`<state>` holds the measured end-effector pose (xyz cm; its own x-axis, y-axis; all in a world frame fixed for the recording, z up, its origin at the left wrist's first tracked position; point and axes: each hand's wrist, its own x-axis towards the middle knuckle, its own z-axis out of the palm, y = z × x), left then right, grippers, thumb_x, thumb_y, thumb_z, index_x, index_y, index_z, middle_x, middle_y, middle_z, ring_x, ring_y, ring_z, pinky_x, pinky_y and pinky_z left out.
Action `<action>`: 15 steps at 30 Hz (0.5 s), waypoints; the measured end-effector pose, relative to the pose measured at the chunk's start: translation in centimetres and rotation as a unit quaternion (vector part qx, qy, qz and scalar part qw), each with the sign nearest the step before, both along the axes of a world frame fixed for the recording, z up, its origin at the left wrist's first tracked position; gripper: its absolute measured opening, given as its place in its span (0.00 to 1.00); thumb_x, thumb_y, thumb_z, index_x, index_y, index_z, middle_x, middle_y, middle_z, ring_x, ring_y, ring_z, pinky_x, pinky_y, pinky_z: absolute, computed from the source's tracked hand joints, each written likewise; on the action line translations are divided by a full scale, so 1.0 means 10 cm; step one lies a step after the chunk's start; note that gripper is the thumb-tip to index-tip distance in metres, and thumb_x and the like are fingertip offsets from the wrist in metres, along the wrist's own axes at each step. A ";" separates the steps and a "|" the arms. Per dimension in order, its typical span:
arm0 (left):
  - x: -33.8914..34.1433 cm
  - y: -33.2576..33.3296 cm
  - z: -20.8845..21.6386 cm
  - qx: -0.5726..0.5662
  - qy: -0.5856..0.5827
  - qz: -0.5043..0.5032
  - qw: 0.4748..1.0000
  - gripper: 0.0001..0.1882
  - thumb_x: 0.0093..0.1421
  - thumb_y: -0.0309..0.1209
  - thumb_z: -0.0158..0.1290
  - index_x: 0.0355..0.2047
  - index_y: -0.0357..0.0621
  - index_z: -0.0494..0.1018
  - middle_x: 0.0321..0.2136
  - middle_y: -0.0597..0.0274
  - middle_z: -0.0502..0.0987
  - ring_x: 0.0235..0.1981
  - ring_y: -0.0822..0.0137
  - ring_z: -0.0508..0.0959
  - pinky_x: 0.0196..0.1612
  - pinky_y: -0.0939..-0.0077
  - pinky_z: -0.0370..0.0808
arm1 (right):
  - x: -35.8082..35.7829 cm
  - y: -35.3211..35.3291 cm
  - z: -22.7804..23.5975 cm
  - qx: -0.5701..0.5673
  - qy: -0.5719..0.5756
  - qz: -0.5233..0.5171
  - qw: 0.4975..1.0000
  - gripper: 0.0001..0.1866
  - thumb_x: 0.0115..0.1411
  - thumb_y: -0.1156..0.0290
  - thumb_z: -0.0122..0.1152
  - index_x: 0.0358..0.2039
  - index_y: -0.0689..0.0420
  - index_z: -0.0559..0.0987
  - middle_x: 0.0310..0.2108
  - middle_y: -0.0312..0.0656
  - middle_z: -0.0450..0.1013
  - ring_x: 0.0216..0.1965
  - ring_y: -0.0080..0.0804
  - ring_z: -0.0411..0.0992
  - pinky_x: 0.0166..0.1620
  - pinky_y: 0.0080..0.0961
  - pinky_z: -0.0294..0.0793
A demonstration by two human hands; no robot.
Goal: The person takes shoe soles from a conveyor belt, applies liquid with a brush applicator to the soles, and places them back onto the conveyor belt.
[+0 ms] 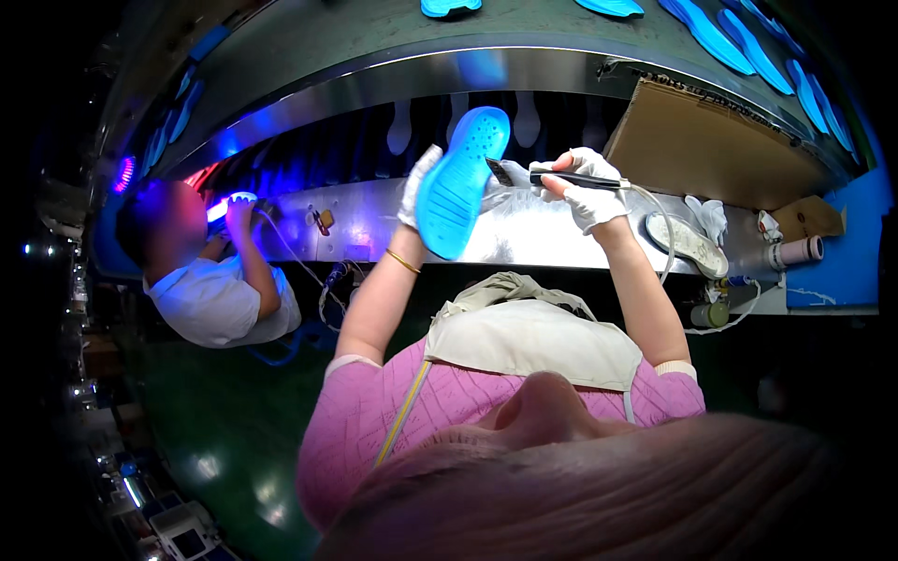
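Observation:
My left hand (418,187), in a white glove, is wrapped round the side of a bright blue shoe sole (452,201). The sole is tilted up over the bench, its grooved face with small holes at the far end towards me. In my gloved right hand (589,190), whose bare fingertips show, is the black handle of a brush (572,178). The brush's dark flat tip (499,172) points left, close beside the sole's right edge; whether it touches cannot be made out. A pale hose (668,234) runs down from the handle's rear end.
A metal bench (552,245) spans below my hands. On its right are a cardboard box (720,140), a whitish sole-shaped piece (686,245), a white glove (708,220) and a jar (711,314). More blue soles (708,37) lie on the belt beyond. A co-worker (220,271) works at left.

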<state>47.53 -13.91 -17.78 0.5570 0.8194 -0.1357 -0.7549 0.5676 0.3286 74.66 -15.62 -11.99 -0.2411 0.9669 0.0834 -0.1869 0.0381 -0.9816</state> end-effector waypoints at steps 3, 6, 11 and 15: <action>0.34 -0.17 -0.03 0.021 -0.047 0.061 0.997 0.23 0.61 0.39 0.49 0.50 0.33 0.69 0.44 0.45 0.76 0.43 0.52 0.78 0.52 0.56 0.73 | -0.03 0.06 -0.12 0.026 0.097 -0.034 0.994 0.09 0.52 0.81 0.64 0.32 0.59 0.72 0.30 0.41 0.76 0.30 0.23 0.75 0.37 0.19 0.75; 0.69 -0.33 0.24 0.053 -0.035 0.056 0.996 0.30 0.63 0.45 0.47 0.57 0.37 0.61 0.51 0.45 0.71 0.50 0.51 0.74 0.56 0.56 0.70 | -0.13 0.16 -0.04 0.108 0.056 -0.103 0.987 0.10 0.52 0.80 0.65 0.32 0.59 0.72 0.31 0.41 0.76 0.30 0.23 0.75 0.37 0.19 0.75; 0.83 -0.34 0.19 0.024 0.027 0.104 0.994 0.41 0.58 0.62 0.44 0.60 0.42 0.58 0.54 0.48 0.67 0.52 0.52 0.71 0.57 0.55 0.68 | -0.30 -0.10 -0.01 0.165 0.019 0.008 0.986 0.10 0.51 0.81 0.64 0.31 0.59 0.72 0.27 0.42 0.76 0.26 0.22 0.75 0.32 0.19 0.76; 0.82 -0.32 0.21 -0.007 -0.058 0.097 0.994 0.44 0.56 0.65 0.42 0.60 0.41 0.57 0.53 0.48 0.67 0.53 0.53 0.70 0.57 0.54 0.68 | -0.23 -0.12 -0.02 0.112 0.049 -0.008 0.992 0.11 0.53 0.83 0.62 0.34 0.59 0.70 0.30 0.43 0.74 0.26 0.24 0.75 0.32 0.21 0.77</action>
<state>55.68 -17.09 -15.64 0.4006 0.9117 -0.0917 -0.8830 0.4108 0.2270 72.34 -16.78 -12.21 -0.2055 0.9253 0.3187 -0.2791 0.2568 -0.9253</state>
